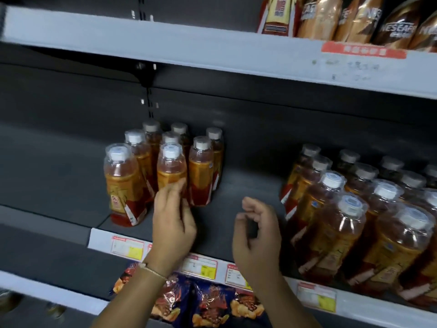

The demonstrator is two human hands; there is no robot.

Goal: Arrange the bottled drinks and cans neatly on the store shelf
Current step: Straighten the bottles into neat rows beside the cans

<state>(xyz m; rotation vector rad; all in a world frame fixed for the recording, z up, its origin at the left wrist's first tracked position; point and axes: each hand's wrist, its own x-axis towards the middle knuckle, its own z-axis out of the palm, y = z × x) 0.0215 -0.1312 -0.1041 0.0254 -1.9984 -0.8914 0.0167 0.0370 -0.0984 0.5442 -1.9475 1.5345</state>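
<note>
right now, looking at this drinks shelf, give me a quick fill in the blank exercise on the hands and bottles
1. The left hand touches a bottle in the ____ group of bottles.
2. The right hand holds ____.
3. Every bottle cap in the left group and the right group is ____ in colour.
4. The snack bags lie on the shelf ____ the bottles.

Missing words: left; nothing; white; below
</note>
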